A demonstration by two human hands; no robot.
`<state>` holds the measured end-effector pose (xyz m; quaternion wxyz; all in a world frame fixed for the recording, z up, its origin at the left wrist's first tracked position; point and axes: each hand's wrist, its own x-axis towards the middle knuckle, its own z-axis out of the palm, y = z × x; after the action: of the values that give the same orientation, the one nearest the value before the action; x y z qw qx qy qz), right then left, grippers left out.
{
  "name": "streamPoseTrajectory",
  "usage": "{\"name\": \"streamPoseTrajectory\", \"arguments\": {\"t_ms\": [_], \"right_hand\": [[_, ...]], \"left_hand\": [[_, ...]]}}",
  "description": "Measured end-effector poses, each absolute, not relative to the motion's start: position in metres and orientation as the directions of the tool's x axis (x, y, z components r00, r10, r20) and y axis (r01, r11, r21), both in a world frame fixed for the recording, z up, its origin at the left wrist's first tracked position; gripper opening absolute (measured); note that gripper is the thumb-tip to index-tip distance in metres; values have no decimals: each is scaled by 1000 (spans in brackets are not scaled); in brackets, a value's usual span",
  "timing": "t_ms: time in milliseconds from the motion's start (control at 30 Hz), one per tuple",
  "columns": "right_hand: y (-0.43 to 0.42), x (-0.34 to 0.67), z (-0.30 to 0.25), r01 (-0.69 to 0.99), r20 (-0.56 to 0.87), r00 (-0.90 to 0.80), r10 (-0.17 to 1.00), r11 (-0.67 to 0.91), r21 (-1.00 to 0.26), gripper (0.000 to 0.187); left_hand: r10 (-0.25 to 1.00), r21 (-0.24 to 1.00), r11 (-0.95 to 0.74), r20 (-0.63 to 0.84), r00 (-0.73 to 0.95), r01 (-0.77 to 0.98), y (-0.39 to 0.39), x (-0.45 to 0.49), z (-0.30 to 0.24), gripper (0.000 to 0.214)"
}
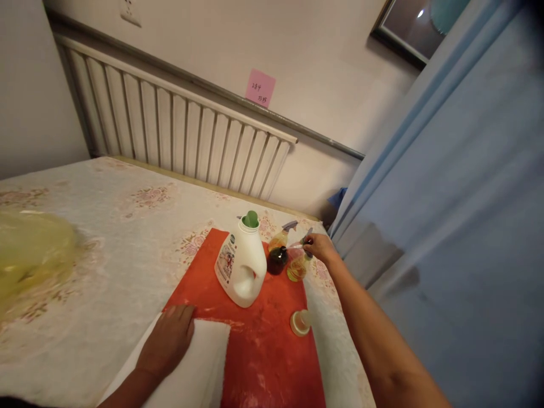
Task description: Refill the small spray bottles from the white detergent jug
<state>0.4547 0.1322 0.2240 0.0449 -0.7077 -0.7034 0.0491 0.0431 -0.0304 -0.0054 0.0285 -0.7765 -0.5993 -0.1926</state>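
Observation:
My left hand (170, 334) lies flat on a folded white cloth or paper towel (204, 357), at the near left of a red mat (267, 351). With its fingers pinched, my right hand (319, 247) holds what looks like a dropper (298, 245), a thin pale stem with a dark end. Its tip points left, just above a dark round bottle (277, 262). Around it stand small spray bottles, one with orange liquid (278, 240) and one with yellow-green liquid (296, 270). A large white jug (244, 266) with a green spout stands uncapped on the mat.
A translucent cap (300, 323) sits at the mat's right edge. To the left, a yellow plastic bag (34, 249) rests on the flowered tablecloth (127, 238). A radiator (182, 130) runs along the wall behind, and a blue curtain (459, 215) hangs close on the right.

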Motion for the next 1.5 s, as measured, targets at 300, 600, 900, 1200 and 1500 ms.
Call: {"name": "streamPoseTrajectory", "arguments": {"t_ms": [300, 600, 900, 1200, 1500], "right_hand": [[177, 419, 223, 997, -180, -9, 984, 22, 70, 33], [189, 393, 199, 992, -192, -11, 981, 34, 118, 35], [181, 393, 188, 1000, -88, 0, 996, -1, -5, 33], [175, 356, 180, 932, 220, -18, 975, 95, -348, 22], [211, 318, 122, 757, 154, 63, 986, 54, -651, 76]], "left_hand": [[903, 231, -297, 382, 194, 926, -29, 42, -12, 27], [906, 223, -299, 372, 202, 928, -29, 41, -14, 26], [913, 233, -293, 356, 199, 927, -31, 42, -8, 25], [889, 203, -304, 411, 201, 931, -29, 39, -14, 26], [851, 185, -322, 486, 198, 929, -28, 33, -29, 26]]}}
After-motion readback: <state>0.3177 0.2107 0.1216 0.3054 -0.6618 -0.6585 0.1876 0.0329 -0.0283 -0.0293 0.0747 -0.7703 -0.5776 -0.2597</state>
